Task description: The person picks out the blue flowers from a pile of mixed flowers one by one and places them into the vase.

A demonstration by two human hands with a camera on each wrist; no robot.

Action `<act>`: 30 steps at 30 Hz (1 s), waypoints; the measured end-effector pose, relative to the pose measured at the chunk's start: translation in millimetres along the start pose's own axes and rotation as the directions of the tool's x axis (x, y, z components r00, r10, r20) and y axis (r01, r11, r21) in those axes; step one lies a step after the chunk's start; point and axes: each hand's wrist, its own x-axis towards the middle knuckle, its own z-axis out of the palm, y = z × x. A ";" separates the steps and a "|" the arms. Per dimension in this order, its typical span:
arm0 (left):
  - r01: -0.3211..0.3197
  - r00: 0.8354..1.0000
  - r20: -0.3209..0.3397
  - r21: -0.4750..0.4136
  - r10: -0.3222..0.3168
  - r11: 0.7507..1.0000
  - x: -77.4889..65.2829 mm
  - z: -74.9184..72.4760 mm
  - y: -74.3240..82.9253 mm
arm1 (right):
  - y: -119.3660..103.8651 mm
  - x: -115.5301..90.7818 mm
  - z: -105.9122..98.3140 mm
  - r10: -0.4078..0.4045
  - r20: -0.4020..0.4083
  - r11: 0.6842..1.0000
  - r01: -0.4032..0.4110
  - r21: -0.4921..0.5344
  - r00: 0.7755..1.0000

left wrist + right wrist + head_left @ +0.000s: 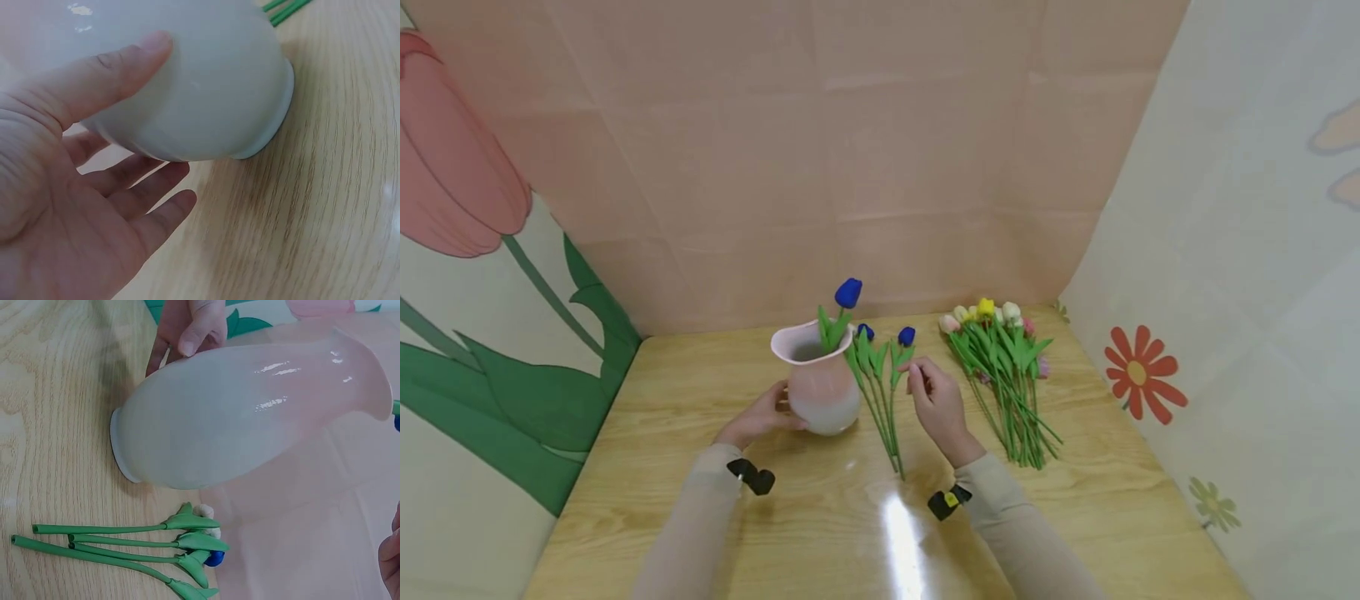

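A pink and white vase [823, 392] stands on the table with one blue tulip [848, 293] upright in its mouth. My left hand [767, 417] holds the vase low on its left side; in the left wrist view the thumb [134, 65] lies along the body and the fingers reach round behind. Right of the vase, my right hand [938, 402] hovers with loosely curled fingers and nothing visible in them. Blue tulips [907, 336] with long green stems [119, 556] lie on the table between the vase and that hand.
At the right lies a bunch of yellow, white and pink tulips [1000, 358], stems toward the front. A pink cloth backdrop [850, 167] rises behind the wooden table [670, 383]. Printed floral panels flank both sides.
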 end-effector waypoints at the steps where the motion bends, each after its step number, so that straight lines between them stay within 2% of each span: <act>1: -0.011 1.000 0.001 0.020 0.011 1.000 0.3 0.2 1.3 | 0.1 -0.2 0.0 -0.001 0.001 1.000 0.001 -0.003 1.000; 7: -0.039 0.999 0.018 0.109 0.038 0.993 3.8 0.7 4.2 | 1.0 -1.0 0.3 0.009 0.006 1.000 -0.009 -0.018 1.000; 17: -0.035 0.999 0.026 0.145 0.032 0.989 5.9 -0.3 5.6 | 4.7 -2.2 0.2 -0.005 0.007 1.000 0.006 -0.029 1.000; 19: -0.034 0.999 0.026 0.160 0.030 0.987 6.0 0.1 5.5 | 6.6 -2.3 0.3 0.033 0.025 0.998 -0.031 -0.062 0.999; 21: -0.028 0.999 0.025 0.166 0.024 0.986 5.2 0.4 6.5 | 9.3 -2.2 1.2 0.109 0.059 0.988 -0.101 -0.114 0.992; 23: -0.027 0.999 0.024 0.167 0.023 0.986 4.8 0.4 6.8 | 13.4 -1.8 3.9 0.222 0.106 0.962 -0.200 -0.185 0.969; 26: -0.029 0.999 0.023 0.166 0.026 0.986 4.5 0.3 6.8 | 26.3 -2.8 12.8 0.384 0.177 0.896 -0.319 -0.310 0.906; 28: -0.033 0.999 0.022 0.164 0.030 0.986 4.5 0.5 6.8 | 37.1 -4.8 21.2 0.449 0.212 0.852 -0.345 -0.395 0.868; 30: -0.037 0.999 0.020 0.164 0.034 0.986 4.3 1.0 6.8 | 48.6 -8.6 30.1 0.488 0.233 0.815 -0.344 -0.465 0.841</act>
